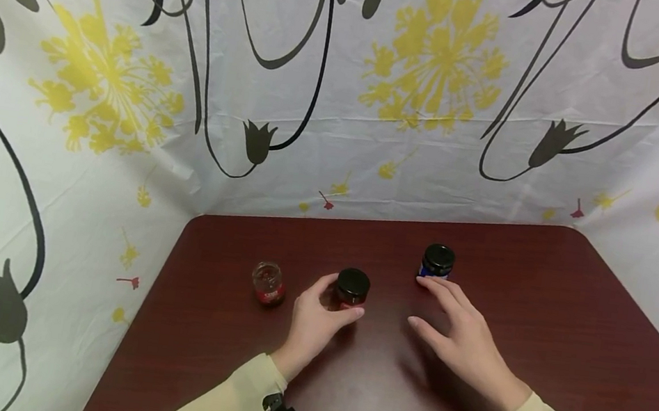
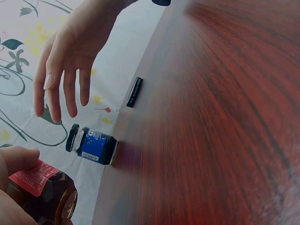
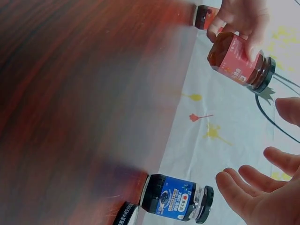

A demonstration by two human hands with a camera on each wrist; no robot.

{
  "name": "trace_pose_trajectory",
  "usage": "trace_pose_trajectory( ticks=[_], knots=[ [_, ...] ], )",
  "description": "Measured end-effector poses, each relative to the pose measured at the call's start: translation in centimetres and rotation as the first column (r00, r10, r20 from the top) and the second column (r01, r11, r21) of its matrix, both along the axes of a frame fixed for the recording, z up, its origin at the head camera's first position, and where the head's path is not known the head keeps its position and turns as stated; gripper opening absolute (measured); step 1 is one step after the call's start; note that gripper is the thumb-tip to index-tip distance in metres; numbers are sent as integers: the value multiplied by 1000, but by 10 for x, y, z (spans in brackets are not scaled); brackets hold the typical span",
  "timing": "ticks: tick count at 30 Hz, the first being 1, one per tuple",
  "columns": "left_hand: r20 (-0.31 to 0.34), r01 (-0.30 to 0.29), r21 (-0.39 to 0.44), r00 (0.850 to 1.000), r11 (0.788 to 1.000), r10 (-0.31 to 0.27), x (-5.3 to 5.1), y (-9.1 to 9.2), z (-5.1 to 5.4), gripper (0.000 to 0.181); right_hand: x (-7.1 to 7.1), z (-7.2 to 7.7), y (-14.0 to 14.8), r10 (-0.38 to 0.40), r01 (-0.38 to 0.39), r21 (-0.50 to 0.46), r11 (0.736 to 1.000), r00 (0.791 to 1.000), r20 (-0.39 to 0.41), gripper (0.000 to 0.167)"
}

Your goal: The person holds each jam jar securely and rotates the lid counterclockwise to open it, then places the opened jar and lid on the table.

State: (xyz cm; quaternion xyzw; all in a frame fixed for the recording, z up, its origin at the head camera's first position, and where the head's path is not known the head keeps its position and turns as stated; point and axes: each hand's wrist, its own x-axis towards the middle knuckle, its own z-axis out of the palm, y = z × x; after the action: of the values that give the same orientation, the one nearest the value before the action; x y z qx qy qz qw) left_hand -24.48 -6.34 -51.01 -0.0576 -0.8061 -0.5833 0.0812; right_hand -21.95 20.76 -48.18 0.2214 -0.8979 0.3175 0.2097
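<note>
My left hand [image 1: 311,322] grips a red-labelled jar [image 3: 236,58] with a black lid, thumb on one side and fingers on the other. In the right wrist view this jar is held off the tabletop, tilted. My right hand [image 1: 468,341] is held over the table with its fingers spread and nothing in its grasp. Just beyond its fingertips stands a blue-labelled jar [image 3: 173,197], upright with a black lid on. Left of my left hand stands another red-labelled jar [image 1: 268,284], a glass one with no lid on it.
A loose black lid [image 2: 135,92] lies on the dark red wooden table [image 1: 385,396] near the blue-labelled jar. Behind the table hangs a white cloth [image 1: 332,93] with flower prints, also along the sides. Both wrists carry small black cameras.
</note>
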Motion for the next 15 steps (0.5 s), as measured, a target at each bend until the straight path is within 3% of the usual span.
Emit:
trace_pose_trajectory(
  ticks=[15],
  knots=[
    [-16, 1, -18, 1000, 1000, -2, 4, 2, 2, 64, -4, 2, -6, 22, -22, -9, 1000, 1000, -4, 66]
  ],
)
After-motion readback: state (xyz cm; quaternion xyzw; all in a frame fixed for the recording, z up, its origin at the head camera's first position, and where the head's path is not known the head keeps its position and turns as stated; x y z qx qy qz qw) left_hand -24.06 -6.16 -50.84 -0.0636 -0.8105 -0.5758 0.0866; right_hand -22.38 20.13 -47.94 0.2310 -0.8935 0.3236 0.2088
